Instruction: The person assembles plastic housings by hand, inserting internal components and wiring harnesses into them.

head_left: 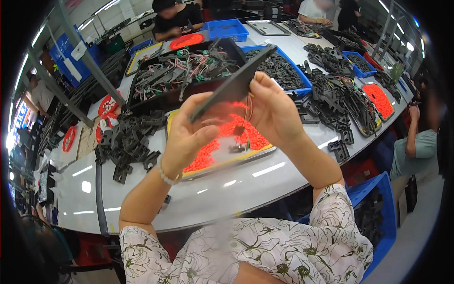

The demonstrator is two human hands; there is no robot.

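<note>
Grip of the left hand (184,139) pinched the lower end of a long, flat dark part (231,85); the right hand (280,111) pinched its edge farther up. The part was in the air, its long axis slanting from near left to far right, upper end pointing away. Thin wires (247,113) hung below it. Beneath, on the tabletop (222,193), a yellow-rimmed tray (257,153) held small orange-red pieces (201,158). Beyond, a black bin (236,52) held wired parts (189,66), and a blue bin (306,90) small dark parts (279,68).
</note>
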